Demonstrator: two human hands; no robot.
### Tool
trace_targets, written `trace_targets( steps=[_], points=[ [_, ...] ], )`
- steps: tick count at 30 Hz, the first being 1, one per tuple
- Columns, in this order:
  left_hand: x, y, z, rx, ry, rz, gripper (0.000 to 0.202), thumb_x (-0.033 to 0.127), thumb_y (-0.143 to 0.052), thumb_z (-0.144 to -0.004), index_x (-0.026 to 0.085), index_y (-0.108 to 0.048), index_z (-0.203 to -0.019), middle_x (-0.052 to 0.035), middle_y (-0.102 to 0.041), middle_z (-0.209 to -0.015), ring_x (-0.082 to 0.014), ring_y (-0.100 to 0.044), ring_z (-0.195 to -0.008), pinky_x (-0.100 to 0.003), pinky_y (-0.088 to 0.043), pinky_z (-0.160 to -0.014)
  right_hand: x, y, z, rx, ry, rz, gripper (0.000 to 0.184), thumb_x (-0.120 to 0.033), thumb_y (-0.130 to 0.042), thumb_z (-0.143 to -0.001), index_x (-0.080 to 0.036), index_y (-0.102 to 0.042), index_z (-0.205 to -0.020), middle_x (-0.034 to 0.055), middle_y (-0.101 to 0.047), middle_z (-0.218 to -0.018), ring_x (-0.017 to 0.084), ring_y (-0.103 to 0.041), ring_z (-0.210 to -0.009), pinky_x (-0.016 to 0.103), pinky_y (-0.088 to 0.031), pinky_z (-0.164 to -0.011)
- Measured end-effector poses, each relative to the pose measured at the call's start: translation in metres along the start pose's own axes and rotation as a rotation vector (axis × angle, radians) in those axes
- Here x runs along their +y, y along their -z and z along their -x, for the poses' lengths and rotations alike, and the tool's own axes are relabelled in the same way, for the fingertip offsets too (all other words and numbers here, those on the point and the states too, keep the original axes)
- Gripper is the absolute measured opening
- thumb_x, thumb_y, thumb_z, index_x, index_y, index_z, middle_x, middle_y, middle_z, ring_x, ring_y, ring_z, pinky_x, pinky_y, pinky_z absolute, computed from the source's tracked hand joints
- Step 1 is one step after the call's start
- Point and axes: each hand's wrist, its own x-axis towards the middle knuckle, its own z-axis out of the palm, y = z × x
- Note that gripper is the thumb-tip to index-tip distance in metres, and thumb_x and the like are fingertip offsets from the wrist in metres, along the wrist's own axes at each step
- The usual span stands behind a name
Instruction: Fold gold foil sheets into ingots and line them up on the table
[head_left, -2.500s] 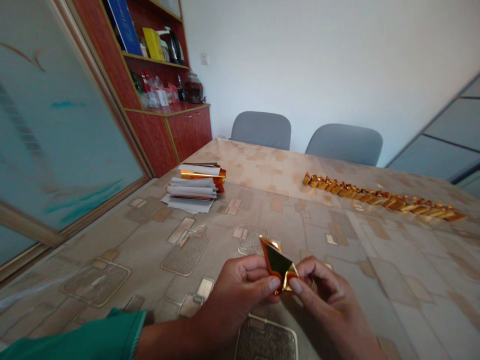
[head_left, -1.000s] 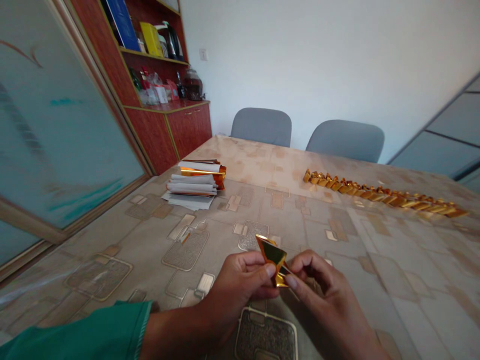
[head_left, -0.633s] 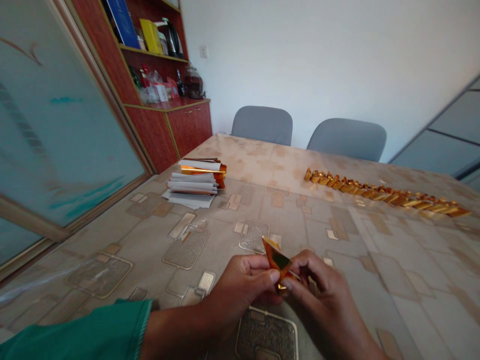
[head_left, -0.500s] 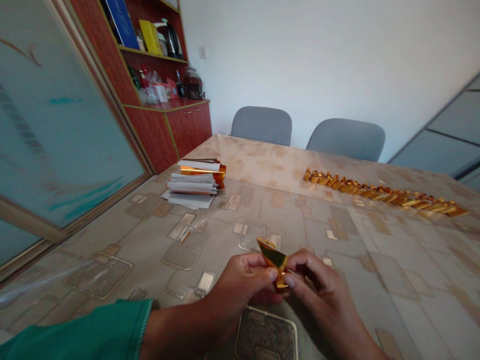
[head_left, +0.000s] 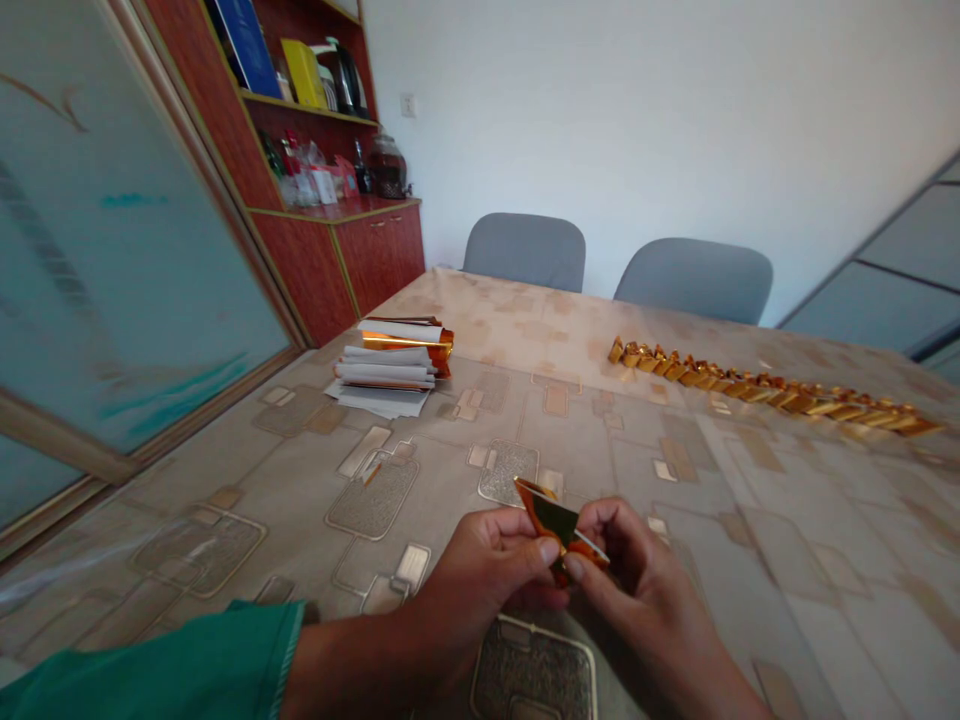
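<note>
A small folded piece of gold foil paper (head_left: pixel 556 521) is pinched between both my hands just above the near part of the table (head_left: pixel 247 500). My left hand (head_left: pixel 480 580) grips its left side with thumb and fingers closed. My right hand (head_left: pixel 637 590) pinches its right side, fingers curled. A stack of white and gold paper sheets (head_left: pixel 394 365) lies far to the left. A long row of folded gold pieces (head_left: pixel 757 388) runs across the far right of the table.
Two grey chairs (head_left: pixel 525 250) (head_left: pixel 694 275) stand at the table's far edge. A red wooden cabinet with shelves (head_left: pixel 337 230) holds bottles and boxes at the back left. A frosted glass panel (head_left: pixel 112 250) runs along the left.
The gold paper has been folded smaller and sits lower between my fingers. Both hands have stayed in about the same place.
</note>
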Motion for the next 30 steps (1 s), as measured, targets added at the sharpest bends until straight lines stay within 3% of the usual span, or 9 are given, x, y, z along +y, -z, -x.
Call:
trace_targets(
  steps=[4, 7, 13, 16, 20, 25, 30],
  points=[
    [0.001, 0.000, 0.001, 0.016, -0.006, 0.011, 0.042, 0.040, -0.087, -0.069, 0.010, -0.073, -0.096, -0.0096, -0.076, -0.090, -0.0139, -0.068, -0.077, -0.023, -0.054, -0.069, 0.002, 0.001, 0.003, -0.024, 0.038, -0.091, 0.011, -0.031, -0.069, -0.089, -0.025, -0.059, -0.090, -0.0032, -0.056, -0.077, 0.013, -0.052, -0.068, 0.025, -0.041, -0.058],
    [0.000, 0.001, 0.000, 0.010, -0.011, 0.010, 0.038, 0.040, -0.087, -0.070, 0.011, -0.074, -0.092, -0.0078, -0.075, -0.086, -0.0136, -0.067, -0.076, -0.023, -0.054, -0.069, 0.003, 0.001, 0.005, -0.036, 0.083, -0.068, 0.015, -0.035, -0.063, -0.095, -0.025, -0.062, -0.085, -0.0021, -0.057, -0.077, 0.013, -0.051, -0.068, 0.026, -0.041, -0.060],
    [-0.002, 0.001, -0.001, -0.023, -0.005, 0.000, 0.035, 0.039, -0.086, -0.072, 0.011, -0.075, -0.090, -0.0078, -0.075, -0.083, -0.0130, -0.067, -0.074, -0.021, -0.053, -0.068, 0.003, 0.003, 0.004, -0.054, 0.057, -0.039, 0.020, -0.036, -0.065, -0.094, -0.023, -0.063, -0.078, -0.0016, -0.057, -0.073, 0.014, -0.053, -0.067, 0.027, -0.042, -0.061],
    [-0.001, 0.001, 0.000, -0.015, -0.020, 0.028, 0.033, 0.036, -0.083, -0.076, 0.012, -0.075, -0.096, -0.0089, -0.076, -0.091, -0.0149, -0.070, -0.080, -0.021, -0.054, -0.070, -0.002, 0.008, 0.004, -0.057, 0.031, -0.062, 0.019, -0.041, -0.062, -0.096, -0.025, -0.069, -0.090, 0.0019, -0.063, -0.083, 0.019, -0.060, -0.078, 0.032, -0.047, -0.069],
    [0.001, 0.002, 0.000, 0.001, -0.025, 0.096, 0.031, 0.031, -0.082, -0.079, 0.014, -0.076, -0.104, -0.0102, -0.075, -0.106, -0.0162, -0.070, -0.091, -0.022, -0.055, -0.076, -0.007, 0.011, 0.005, 0.064, -0.030, -0.070, 0.028, -0.050, -0.059, -0.096, -0.027, -0.070, -0.106, 0.0052, -0.068, -0.092, 0.023, -0.061, -0.087, 0.034, -0.047, -0.071],
    [0.003, 0.002, -0.001, 0.023, -0.028, 0.145, 0.029, 0.030, -0.086, -0.073, 0.014, -0.078, -0.096, -0.0080, -0.075, -0.100, -0.0138, -0.068, -0.086, -0.022, -0.056, -0.076, -0.005, 0.005, 0.007, 0.005, -0.068, -0.193, 0.024, -0.049, -0.068, -0.090, -0.026, -0.067, -0.091, 0.0014, -0.061, -0.082, 0.017, -0.054, -0.073, 0.029, -0.044, -0.063],
    [0.004, 0.000, 0.000, 0.024, -0.028, 0.159, 0.030, 0.031, -0.089, -0.070, 0.014, -0.079, -0.092, -0.0072, -0.075, -0.097, -0.0143, -0.068, -0.086, -0.022, -0.056, -0.076, 0.001, 0.004, 0.007, 0.025, -0.036, -0.187, 0.019, -0.042, -0.071, -0.090, -0.025, -0.065, -0.086, -0.0007, -0.056, -0.078, 0.015, -0.050, -0.069, 0.026, -0.040, -0.058]
  ],
)
